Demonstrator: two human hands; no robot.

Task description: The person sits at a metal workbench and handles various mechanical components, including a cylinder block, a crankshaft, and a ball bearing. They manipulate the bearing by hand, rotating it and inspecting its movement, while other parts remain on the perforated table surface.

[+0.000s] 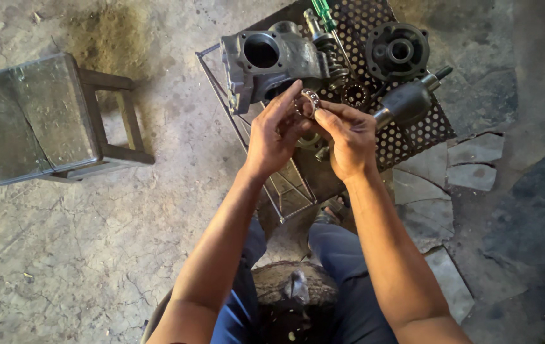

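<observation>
Head view, looking straight down: you sit over a cracked, dusty concrete floor [94, 255], knees apart in blue trousers, both bare forearms reaching forward. Your left hand [276, 130] and right hand [349, 140] meet at the fingertips, together pinching a small ring-shaped ball bearing cage [309, 100], held up just in front of a grey cast-metal housing [266, 64]. Both hands are closed on that ring, fingers curled around its rim. The housing rests on a perforated metal sheet [412, 134] laid over a wire frame [285, 191], which serves as your low work surface. On the same sheet lie a round flanged cover [396, 50], a dark shaft piece [409, 100], a second bearing ring [354, 95] and a green-handled screwdriver [322, 13]. To your left stands a worn metal stool [30, 118], well apart from the parts. Broken stone slabs [470, 165] patch the ground to your right.
</observation>
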